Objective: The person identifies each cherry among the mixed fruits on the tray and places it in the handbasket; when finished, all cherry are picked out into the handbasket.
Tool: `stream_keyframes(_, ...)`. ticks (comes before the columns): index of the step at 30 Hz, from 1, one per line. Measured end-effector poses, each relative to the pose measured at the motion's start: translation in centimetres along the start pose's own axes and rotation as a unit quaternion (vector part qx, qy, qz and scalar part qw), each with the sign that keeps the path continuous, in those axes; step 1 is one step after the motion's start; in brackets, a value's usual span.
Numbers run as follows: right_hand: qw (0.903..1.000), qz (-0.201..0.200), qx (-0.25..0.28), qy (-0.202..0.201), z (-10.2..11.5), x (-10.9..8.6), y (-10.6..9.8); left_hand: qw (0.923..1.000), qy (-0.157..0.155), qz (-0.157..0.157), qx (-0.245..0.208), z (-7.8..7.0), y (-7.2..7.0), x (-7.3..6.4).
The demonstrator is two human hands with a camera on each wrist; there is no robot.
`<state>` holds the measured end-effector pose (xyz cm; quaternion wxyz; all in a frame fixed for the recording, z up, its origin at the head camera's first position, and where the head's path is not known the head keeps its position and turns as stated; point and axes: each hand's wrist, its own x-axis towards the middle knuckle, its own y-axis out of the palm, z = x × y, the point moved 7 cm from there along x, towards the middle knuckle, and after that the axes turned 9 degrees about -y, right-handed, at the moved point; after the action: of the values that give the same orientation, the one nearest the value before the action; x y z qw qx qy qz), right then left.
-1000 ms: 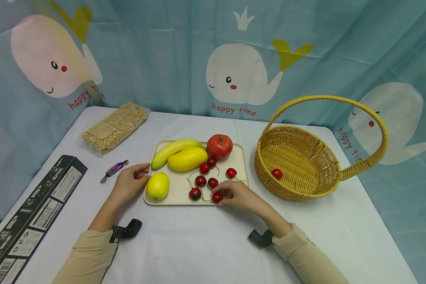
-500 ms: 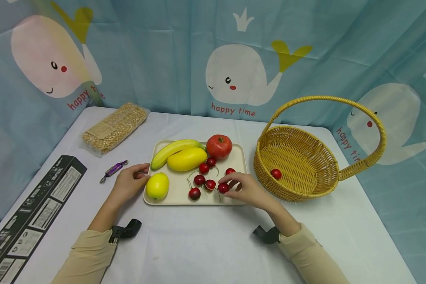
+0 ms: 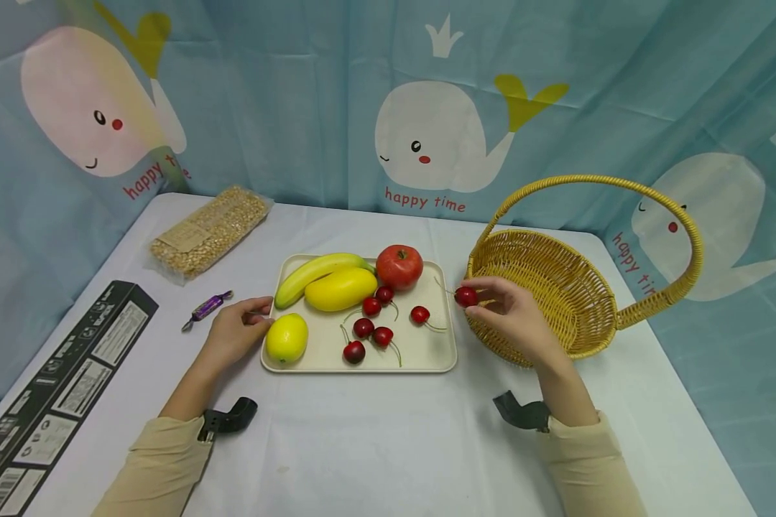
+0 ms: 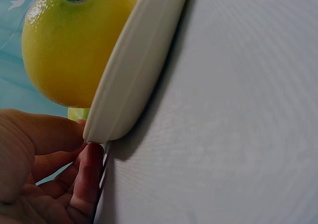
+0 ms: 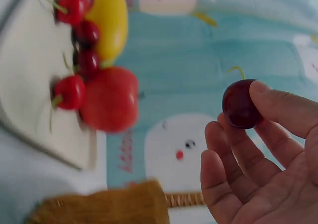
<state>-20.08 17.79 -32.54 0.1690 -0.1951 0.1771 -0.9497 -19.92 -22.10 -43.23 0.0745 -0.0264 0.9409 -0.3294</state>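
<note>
My right hand [image 3: 517,319] pinches a dark red cherry [image 3: 465,296] between thumb and fingers, just off the tray's right side and before the basket's left rim. Its thin stem points up in the right wrist view. My left hand [image 3: 234,332] holds the left edge of the cream tray [image 3: 427,359], thumb and fingers at the rim beside a lemon [image 3: 287,338]. On the tray lie several more cherries [image 3: 363,328], a banana [image 3: 317,276], a yellow mango [image 3: 340,289] and a red tomato-like fruit [image 3: 399,267]. The wicker basket [image 3: 595,301] stands to the right, partly covered by my right hand.
The basket's tall handle [image 3: 692,251] arches over it. Behind the tray to the left lies a bag of grains [image 3: 210,233]. A purple-wrapped candy [image 3: 208,307] and a long black box [image 3: 71,388] are at the left. A whale-print curtain [image 3: 323,129] hangs behind the table.
My right hand has picked a cherry from the tray's front and carried it right and back to the basket's side. The cherry inside the basket is now hidden. My left hand stays put.
</note>
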Motion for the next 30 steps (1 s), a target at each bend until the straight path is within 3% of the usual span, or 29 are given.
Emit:
stream_keyframes(9, 0.9951, -0.097, -0.016, 0.007, -0.7, -2.1, -5.1, 0.9999, -0.009, 0.004, 0.01, 0.0, 0.0, 0.1)
stream_keyframes(16, 0.9863, -0.155, -0.015, 0.055, -2.7, -3.7, -7.9, 0.9999, -0.007, 0.005, 0.011, 0.0, -0.1, 0.0)
stream_keyframes(21, 0.9822, -0.173, 0.0, 0.073, -4.0, -4.4, -9.1, 0.9999, -0.003, 0.002, 0.011, 0.0, -0.1, 0.0)
stream_keyframes(30, 0.9711, -0.169, -0.089, 0.143, -6.3, -5.2, -9.9, 0.9999, -0.006, 0.001, 0.013, 0.0, 0.0, 0.1)
